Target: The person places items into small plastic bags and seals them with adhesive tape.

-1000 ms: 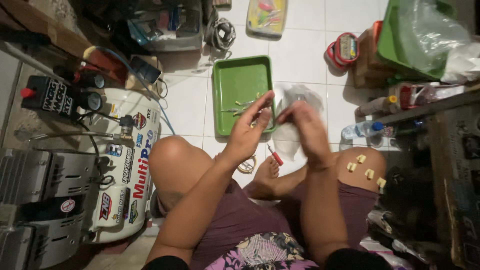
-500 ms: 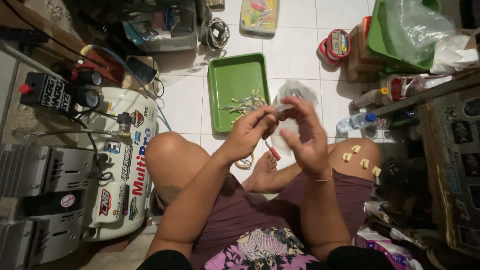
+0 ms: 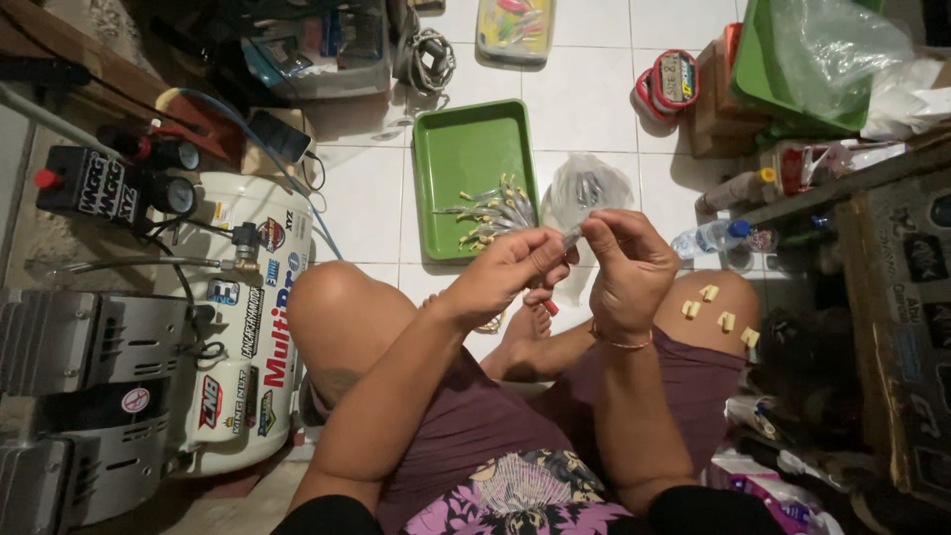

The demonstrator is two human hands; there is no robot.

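My left hand and my right hand meet above my crossed legs, both pinching one small slim silvery piece between the fingertips. Just beyond them a green tray lies on the white tiled floor with several similar small silvery pieces with yellow tips in it. A clear plastic bag with more pieces lies to the right of the tray. Several small yellow bits sit on my right knee.
A white air compressor tank with gauges stands at my left. A small red-handled tool lies near my foot. A water bottle, red tape rolls, a green bin with a plastic bag and a dark shelf crowd the right.
My hands were apart with fingers spread a second ago; they came together and both closed on the small silvery piece. More pieces now show in the tray.
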